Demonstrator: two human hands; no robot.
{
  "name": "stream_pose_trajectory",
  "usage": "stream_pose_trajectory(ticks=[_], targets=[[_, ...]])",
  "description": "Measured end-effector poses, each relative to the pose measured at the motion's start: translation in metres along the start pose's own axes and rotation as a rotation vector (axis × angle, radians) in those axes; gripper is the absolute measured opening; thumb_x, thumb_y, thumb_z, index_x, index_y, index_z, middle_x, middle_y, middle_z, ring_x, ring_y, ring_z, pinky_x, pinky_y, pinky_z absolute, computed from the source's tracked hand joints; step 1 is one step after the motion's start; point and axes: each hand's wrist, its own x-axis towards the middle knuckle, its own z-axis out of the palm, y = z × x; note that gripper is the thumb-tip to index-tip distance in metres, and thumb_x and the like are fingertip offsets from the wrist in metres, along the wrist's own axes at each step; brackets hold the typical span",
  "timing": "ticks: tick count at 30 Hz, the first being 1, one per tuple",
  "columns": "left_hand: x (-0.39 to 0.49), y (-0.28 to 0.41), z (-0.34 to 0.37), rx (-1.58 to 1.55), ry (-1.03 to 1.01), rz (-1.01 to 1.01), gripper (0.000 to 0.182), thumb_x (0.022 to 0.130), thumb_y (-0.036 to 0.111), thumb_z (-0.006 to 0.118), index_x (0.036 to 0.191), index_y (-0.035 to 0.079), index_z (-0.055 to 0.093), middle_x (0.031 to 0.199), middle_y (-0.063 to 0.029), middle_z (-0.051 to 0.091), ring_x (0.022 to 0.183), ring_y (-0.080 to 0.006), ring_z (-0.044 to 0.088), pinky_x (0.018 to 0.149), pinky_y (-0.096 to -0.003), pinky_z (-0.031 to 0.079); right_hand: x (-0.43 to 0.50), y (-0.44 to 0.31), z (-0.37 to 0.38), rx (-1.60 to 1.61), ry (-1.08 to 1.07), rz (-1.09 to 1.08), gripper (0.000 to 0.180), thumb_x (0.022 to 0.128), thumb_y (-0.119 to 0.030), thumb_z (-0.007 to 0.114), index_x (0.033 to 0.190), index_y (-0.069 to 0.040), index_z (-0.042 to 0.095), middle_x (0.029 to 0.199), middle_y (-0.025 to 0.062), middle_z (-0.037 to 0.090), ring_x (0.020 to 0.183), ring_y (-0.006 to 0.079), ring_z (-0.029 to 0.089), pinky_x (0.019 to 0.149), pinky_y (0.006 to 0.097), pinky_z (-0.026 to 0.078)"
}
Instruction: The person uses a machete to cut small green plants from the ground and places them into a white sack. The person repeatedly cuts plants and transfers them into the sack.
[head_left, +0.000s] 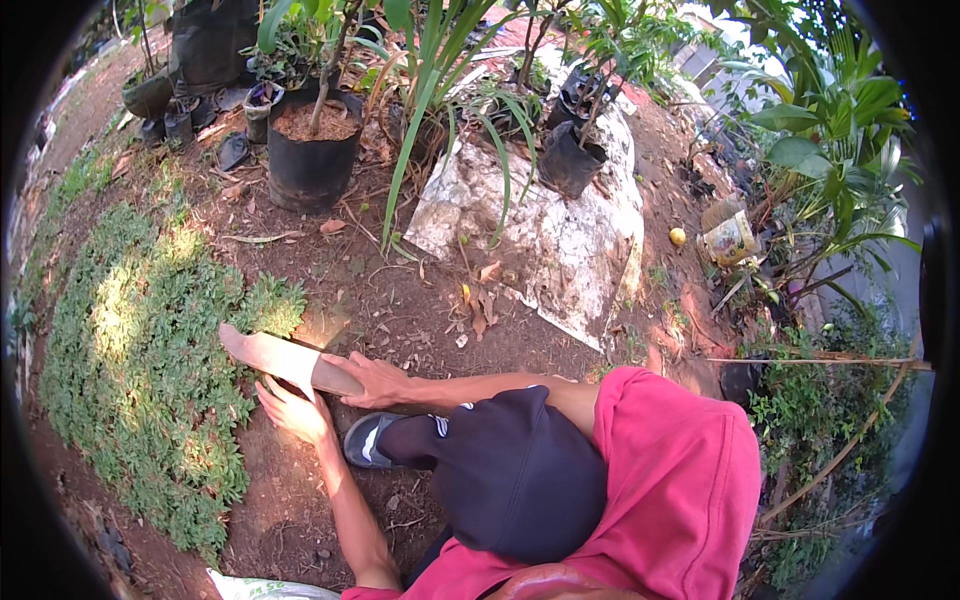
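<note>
My right hand (375, 379) is closed around the wooden handle (335, 377) of a broad machete-like blade (274, 355), which points left with its curved tip at the edge of a patch of low green plants (157, 352). Below the blade is my left hand (296, 411), fingers spread, its fingertips near or against the lower side of the blade; whether it grips anything I cannot tell. Bare brown soil (285, 480) lies under both hands. A dark shoe (369, 441) is just beneath my right hand.
Ahead stand a black grow bag (311, 172) with a stem and a smaller black pot (571, 161) on a dirty white sheet (540, 240). A yellow fruit (677, 237) lies by a worn container (727, 236) at right. A white sack (262, 588) is at the bottom.
</note>
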Motion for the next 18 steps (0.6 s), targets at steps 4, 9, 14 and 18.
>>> stream_pose_trajectory(ticks=[4,9,14,18], targets=[[0.000,0.000,0.000,0.012,0.046,0.019,0.066,0.095,0.049,0.052,0.145,0.009,0.037,0.148,-0.0190,0.039,0.132,-0.0372,0.043,0.108,-0.0516,0.037,0.003,0.003,0.005,-0.029,-0.037,0.005,0.093,0.082,-0.041,0.068,0.155,-0.026,0.013,0.111,0.0232,0.047,0.095,0.0458,0.059,0.081,0.0516,0.050],[-0.001,0.001,0.002,0.016,0.046,0.012,0.063,0.096,0.048,0.050,0.144,0.009,0.039,0.147,-0.0203,0.041,0.131,-0.0376,0.044,0.108,-0.0513,0.037,0.010,0.014,0.014,-0.082,-0.104,0.031,0.089,0.085,-0.045,0.066,0.154,-0.019,0.018,0.116,0.0283,0.047,0.102,0.0485,0.057,0.090,0.0499,0.048],[-0.001,-0.010,0.008,-0.101,0.092,0.059,0.058,0.099,0.045,0.041,0.138,0.003,0.046,0.146,-0.0238,0.042,0.132,-0.0414,0.043,0.106,-0.0536,0.037,0.013,0.014,0.020,-0.162,-0.046,-0.002,0.079,0.085,-0.051,0.065,0.146,-0.012,0.034,0.124,0.0356,0.048,0.117,0.0484,0.050,0.102,0.0481,0.042],[-0.004,-0.016,0.005,-0.172,-0.020,0.046,0.056,0.095,0.036,0.047,0.139,0.001,0.044,0.149,-0.0254,0.038,0.133,-0.0437,0.040,0.110,-0.0539,0.031,0.005,-0.002,0.029,-0.130,0.033,0.121,0.087,0.085,-0.053,0.063,0.155,-0.028,0.018,0.126,0.0322,0.050,0.120,0.0482,0.051,0.103,0.0495,0.043]])
